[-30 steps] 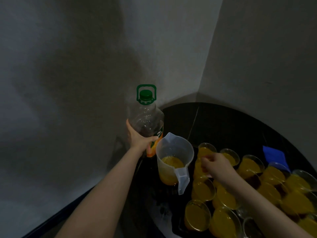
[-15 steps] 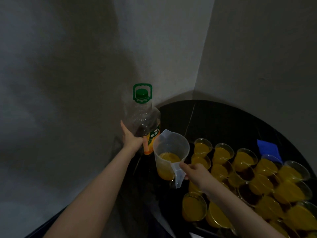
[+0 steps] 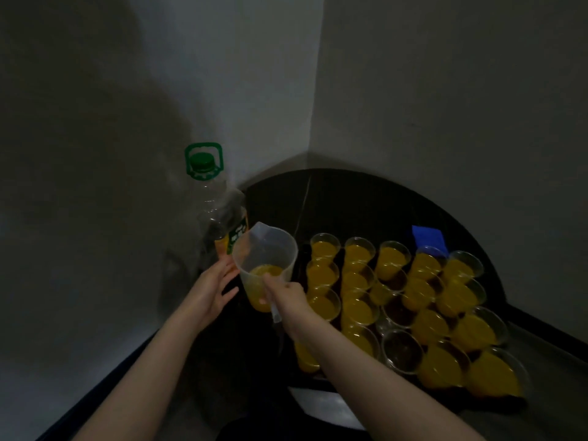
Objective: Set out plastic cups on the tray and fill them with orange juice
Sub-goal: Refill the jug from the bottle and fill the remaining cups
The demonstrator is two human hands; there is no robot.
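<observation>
1. Right hand grips the measuring jug by its handle, left of the cups.
2. Left hand, fingers relaxed, rests beside the bottle.
3. One empty cup remains; swinging the jug over its crowded neighbours risks spilling juice.

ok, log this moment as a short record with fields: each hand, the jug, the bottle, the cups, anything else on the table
left hand: open, fingers straight, beside the bottle's base; contact unclear
right hand: grips the jug's handle
jug: translucent, a little orange juice at the bottom
bottle: upright, green cap on, nearly empty
cups: packed in rows on the dark tray, most filled with juice
empty cup: near the front, no juice
blue item: behind the cups; what it is cannot be told
</observation>
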